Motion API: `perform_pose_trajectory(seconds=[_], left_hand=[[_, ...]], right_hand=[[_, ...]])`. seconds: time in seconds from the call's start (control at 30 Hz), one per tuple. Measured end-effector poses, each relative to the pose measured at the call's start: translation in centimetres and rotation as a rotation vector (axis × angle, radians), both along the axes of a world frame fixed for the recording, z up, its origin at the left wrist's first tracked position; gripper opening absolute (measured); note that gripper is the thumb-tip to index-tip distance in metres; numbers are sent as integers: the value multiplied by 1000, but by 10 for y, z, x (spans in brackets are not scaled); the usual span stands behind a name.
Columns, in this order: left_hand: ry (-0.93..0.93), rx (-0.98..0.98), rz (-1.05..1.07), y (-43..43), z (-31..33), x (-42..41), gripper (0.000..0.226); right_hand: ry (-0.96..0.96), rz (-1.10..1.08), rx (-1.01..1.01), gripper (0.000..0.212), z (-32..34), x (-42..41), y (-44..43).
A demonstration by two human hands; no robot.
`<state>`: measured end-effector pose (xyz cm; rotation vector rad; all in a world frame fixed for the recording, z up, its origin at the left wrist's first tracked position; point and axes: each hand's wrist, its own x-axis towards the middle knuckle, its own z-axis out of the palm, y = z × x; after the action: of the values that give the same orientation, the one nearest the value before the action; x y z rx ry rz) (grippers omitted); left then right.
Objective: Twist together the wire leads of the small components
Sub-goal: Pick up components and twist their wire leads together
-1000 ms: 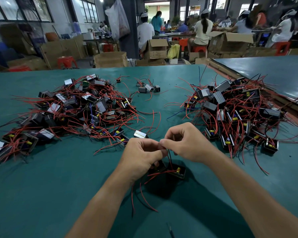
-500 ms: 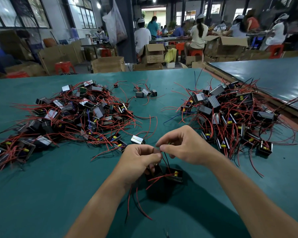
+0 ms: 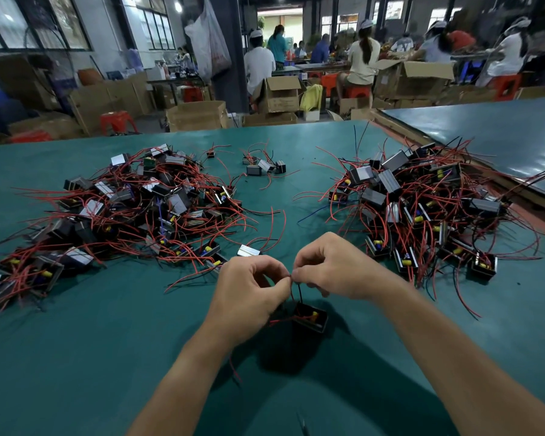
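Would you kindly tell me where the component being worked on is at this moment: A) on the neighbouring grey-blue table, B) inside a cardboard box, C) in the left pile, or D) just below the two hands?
D: the black component is just below the left hand and the right hand, both of which pinch its wire leads where the hands meet.

Bare forearms enter from below and converge. Left hand [image 3: 249, 297] and right hand [image 3: 337, 269] are curled, fingers [image 3: 282, 283] meeting tip to tip, both pinching the wire leads [image 3: 299, 292] between them.
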<state>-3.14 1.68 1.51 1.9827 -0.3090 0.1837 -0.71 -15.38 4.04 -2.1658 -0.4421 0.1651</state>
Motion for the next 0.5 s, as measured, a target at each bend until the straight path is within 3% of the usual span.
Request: perform_pose_trajectory(seconds=[0.13, 0.3, 0.5], left_hand=[[3, 1, -5, 0, 0, 0, 20], [202, -190, -45, 2, 6, 1, 22], [372, -276, -120, 8, 14, -1, 18]], right_hand=[[216, -10, 149, 24, 2, -1, 0], [102, 125, 197, 22, 4, -2, -11], [31, 189, 248, 11, -2, 0, -12]])
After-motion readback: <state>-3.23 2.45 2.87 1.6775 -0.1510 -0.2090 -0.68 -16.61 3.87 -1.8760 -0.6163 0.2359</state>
